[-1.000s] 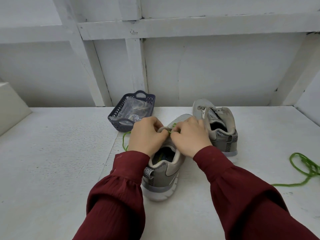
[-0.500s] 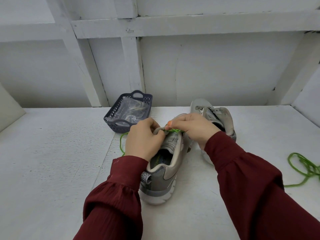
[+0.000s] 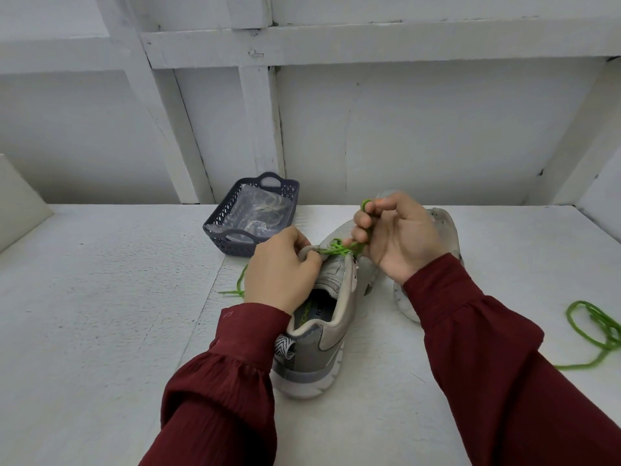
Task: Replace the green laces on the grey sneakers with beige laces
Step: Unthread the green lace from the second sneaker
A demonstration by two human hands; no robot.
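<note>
A grey sneaker (image 3: 331, 334) stands on the white table in front of me, heel toward me. My left hand (image 3: 280, 272) grips its tongue. My right hand (image 3: 400, 235) pinches the green lace (image 3: 339, 249) and holds a loop of it raised above the eyelets. A loose end of this lace trails on the table left of the shoe. The second grey sneaker (image 3: 447, 230) stands behind my right hand, mostly hidden. A loose green lace (image 3: 596, 326) lies at the right edge.
A dark blue basket (image 3: 218, 227) holding a clear bag with pale laces sits behind the shoe on the left. The white framed wall (image 3: 403, 129) rises behind the table (image 3: 100, 314). A white block (image 3: 16, 203) stands at far left.
My right hand has lifted up and to the right, drawing a loop of green lace out of the shoe. My left hand stayed on the tongue. The view shifted slightly.
</note>
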